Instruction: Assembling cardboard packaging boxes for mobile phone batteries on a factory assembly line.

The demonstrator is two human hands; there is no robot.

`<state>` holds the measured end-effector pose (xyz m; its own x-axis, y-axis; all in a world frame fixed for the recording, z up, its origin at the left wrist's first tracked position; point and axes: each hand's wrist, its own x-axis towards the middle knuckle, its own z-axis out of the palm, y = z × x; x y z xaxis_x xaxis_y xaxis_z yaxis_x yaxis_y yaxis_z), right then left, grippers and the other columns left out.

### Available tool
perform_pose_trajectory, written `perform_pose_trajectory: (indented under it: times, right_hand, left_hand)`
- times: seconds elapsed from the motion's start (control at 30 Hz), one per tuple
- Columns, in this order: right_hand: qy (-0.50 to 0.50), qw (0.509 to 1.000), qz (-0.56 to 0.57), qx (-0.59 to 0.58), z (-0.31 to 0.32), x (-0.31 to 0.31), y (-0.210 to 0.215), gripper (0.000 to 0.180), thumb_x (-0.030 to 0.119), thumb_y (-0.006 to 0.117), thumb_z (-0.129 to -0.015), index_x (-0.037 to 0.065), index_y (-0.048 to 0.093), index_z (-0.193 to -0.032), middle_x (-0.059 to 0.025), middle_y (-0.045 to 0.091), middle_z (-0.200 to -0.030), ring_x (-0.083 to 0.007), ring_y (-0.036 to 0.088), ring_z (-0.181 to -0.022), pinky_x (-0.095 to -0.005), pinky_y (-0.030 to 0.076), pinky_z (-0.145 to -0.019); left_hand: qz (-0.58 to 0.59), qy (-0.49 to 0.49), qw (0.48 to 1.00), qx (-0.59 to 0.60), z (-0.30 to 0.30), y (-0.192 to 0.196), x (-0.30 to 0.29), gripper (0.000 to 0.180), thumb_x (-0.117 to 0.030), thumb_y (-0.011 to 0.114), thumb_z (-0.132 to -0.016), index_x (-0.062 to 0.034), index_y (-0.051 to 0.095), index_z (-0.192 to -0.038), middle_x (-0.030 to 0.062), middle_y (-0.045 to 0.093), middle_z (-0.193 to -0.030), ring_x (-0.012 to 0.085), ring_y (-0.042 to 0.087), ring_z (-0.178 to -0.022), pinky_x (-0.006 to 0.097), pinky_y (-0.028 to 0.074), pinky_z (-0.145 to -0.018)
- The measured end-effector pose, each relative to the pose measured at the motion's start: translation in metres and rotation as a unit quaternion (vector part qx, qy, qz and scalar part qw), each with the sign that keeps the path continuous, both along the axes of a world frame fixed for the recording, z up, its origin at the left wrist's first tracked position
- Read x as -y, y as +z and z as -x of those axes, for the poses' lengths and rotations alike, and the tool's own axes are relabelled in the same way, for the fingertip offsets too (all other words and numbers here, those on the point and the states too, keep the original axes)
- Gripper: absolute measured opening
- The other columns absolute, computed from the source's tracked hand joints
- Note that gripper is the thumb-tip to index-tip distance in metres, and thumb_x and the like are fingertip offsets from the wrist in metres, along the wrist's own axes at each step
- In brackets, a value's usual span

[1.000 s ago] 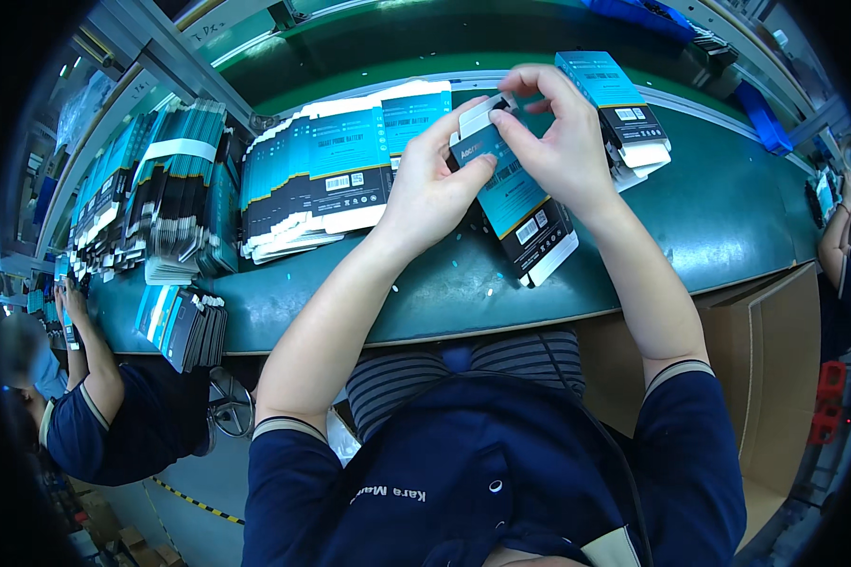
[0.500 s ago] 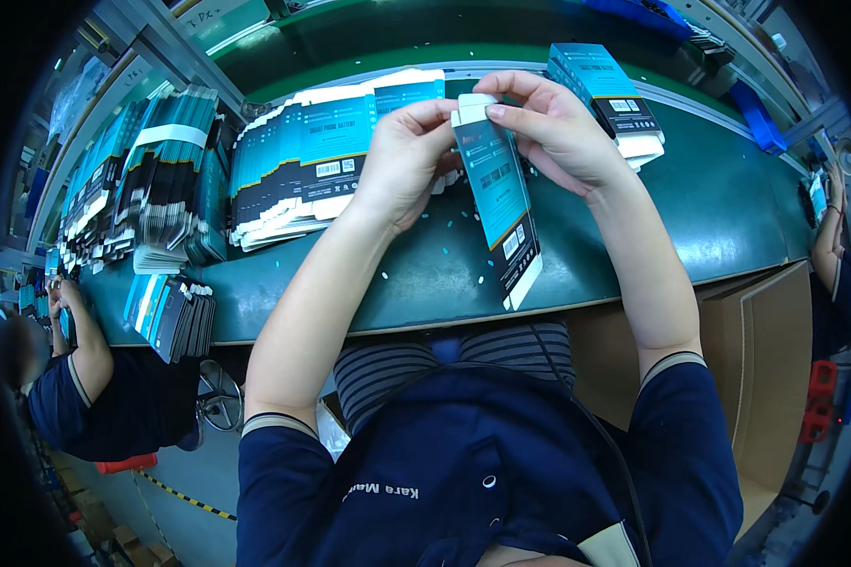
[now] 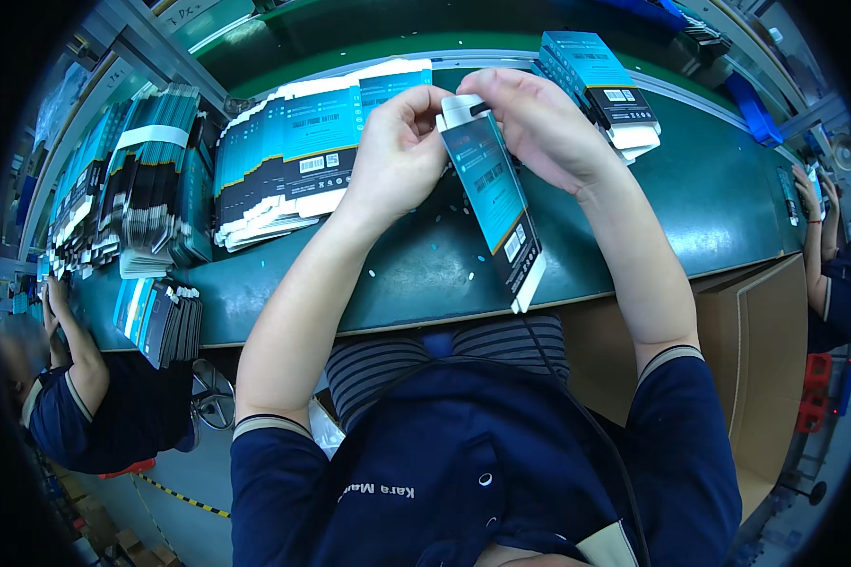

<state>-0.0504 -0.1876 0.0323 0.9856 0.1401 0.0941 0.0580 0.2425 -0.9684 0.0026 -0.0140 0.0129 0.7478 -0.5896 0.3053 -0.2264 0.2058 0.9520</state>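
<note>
A tall, narrow teal-and-black cardboard carton [image 3: 490,184] hangs tilted over the near part of the green bench, with white flaps at both ends. My left hand [image 3: 402,156] grips its upper left edge, fingers bent around the top. At the upper end, my right hand [image 3: 548,132] has its fingertips closed on the white top flap [image 3: 461,110], where a small dark gap shows. The right hand's lower fingers curl loosely beside the carton. Its lower white flap [image 3: 529,286] sticks out near the bench edge. Whether anything is inside the carton is hidden.
Flat printed cartons [image 3: 293,142] lie fanned out on the left, beside banded bundles [image 3: 156,180] and a smaller bundle [image 3: 159,321]. Formed cartons [image 3: 596,80] stand at the back right. A large cardboard box [image 3: 747,369] is below right. Co-workers [image 3: 76,397] sit both sides.
The white top flap is bent over further, and my right fingers have shifted across it. My left hand keeps its grip. The whole view has moved slightly.
</note>
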Motion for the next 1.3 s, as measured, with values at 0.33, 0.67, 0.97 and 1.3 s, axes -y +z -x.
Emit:
perform_pose_trajectory:
  times: [0.33, 0.67, 0.97, 1.3]
  right_hand:
    - [0.255, 0.902, -0.347, -0.015, -0.007, 0.018, -0.001, 0.090, 0.069, 0.024, -0.092, -0.008, 0.040, -0.135, -0.0227, 0.042, -0.137, -0.0322, 0.040, -0.128, -0.0435, 0.030, -0.111]
    - [0.228, 0.863, -0.448, -0.050, 0.005, 0.002, 0.021, 0.077, 0.064, 0.033, -0.092, -0.002, 0.046, -0.130, -0.0228, 0.053, -0.123, -0.0330, 0.052, -0.115, -0.0457, 0.037, -0.104]
    - [0.017, 0.988, -0.151, 0.008, -0.012, 0.002, -0.012, 0.044, 0.034, 0.049, -0.098, -0.002, 0.052, -0.124, -0.0111, 0.058, -0.110, -0.0172, 0.057, -0.099, -0.0318, 0.047, -0.091]
    - [-0.233, 0.875, 0.258, 0.338, -0.006, -0.029, -0.027, 0.025, 0.023, 0.055, -0.094, 0.003, 0.060, -0.109, -0.0115, 0.056, -0.109, -0.0216, 0.054, -0.105, -0.0300, 0.041, -0.091]
  left_hand:
    - [-0.038, 0.082, 0.994, 0.064, -0.013, 0.005, -0.007, 0.016, -0.005, 0.066, -0.086, 0.0018, 0.065, -0.099, 0.0060, 0.068, -0.084, 0.0084, 0.063, -0.076, 0.022, 0.051, -0.065]
    - [-0.030, 0.121, 0.991, 0.042, -0.005, 0.014, -0.008, 0.016, -0.008, 0.065, -0.087, 0.0027, 0.065, -0.099, 0.0057, 0.067, -0.081, 0.0081, 0.063, -0.070, 0.022, 0.051, -0.060]
    - [-0.091, 0.182, 0.979, 0.007, -0.020, -0.006, -0.003, 0.021, -0.019, 0.066, -0.086, 0.0022, 0.064, -0.087, 0.0047, 0.064, -0.075, 0.0088, 0.061, -0.064, 0.022, 0.048, -0.058]
    - [0.379, -0.222, 0.842, -0.313, -0.026, 0.021, -0.019, 0.071, -0.057, 0.034, -0.096, -0.0045, 0.030, -0.143, 0.0220, 0.037, -0.143, 0.0322, 0.037, -0.132, 0.045, 0.028, -0.111]
